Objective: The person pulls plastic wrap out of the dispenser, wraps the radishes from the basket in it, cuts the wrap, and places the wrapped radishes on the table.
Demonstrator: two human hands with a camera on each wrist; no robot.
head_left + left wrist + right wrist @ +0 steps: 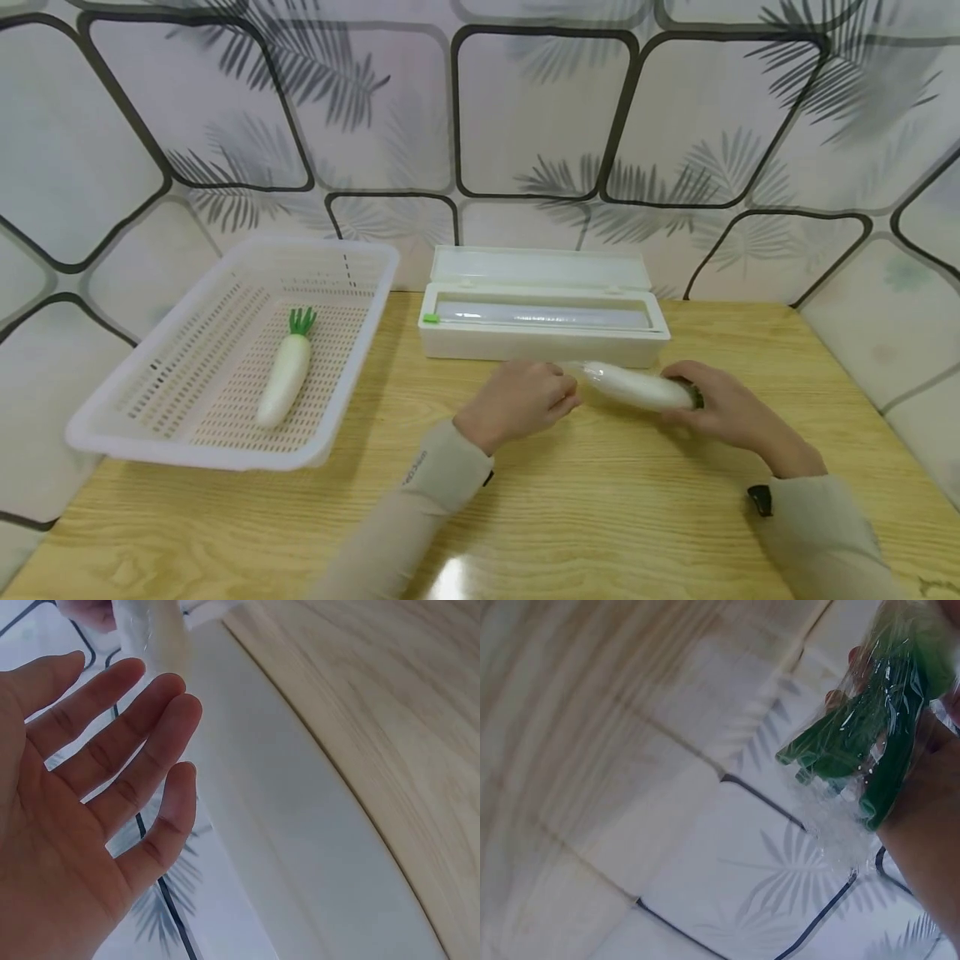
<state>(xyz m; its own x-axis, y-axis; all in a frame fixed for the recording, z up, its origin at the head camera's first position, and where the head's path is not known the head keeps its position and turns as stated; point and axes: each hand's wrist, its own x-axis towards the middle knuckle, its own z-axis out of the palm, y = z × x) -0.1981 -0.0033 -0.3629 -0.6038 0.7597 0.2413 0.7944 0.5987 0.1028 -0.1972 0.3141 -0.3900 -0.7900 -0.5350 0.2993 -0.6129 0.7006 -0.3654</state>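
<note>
My right hand (712, 404) grips a white radish (637, 389) near its green top, holding it over the table in front of the box. Clear plastic film covers the radish; in the right wrist view crinkled film surrounds its green stalks (855, 727). My left hand (521, 402) is just left of the radish's tapered end. In the left wrist view its fingers (142, 757) are spread and loosely bent, with nothing in them. The wrapped tip (154, 637) shows beyond those fingertips, partly cut off by the frame.
A white box (540, 343) with its lid (540, 267) raised holds a roll of clear film (543, 315); a green slider (431, 318) sits at its left. On the left stands a white perforated basket (348, 367) containing another radish (285, 379). A patterned wall (543, 117) backs the wooden table (585, 517).
</note>
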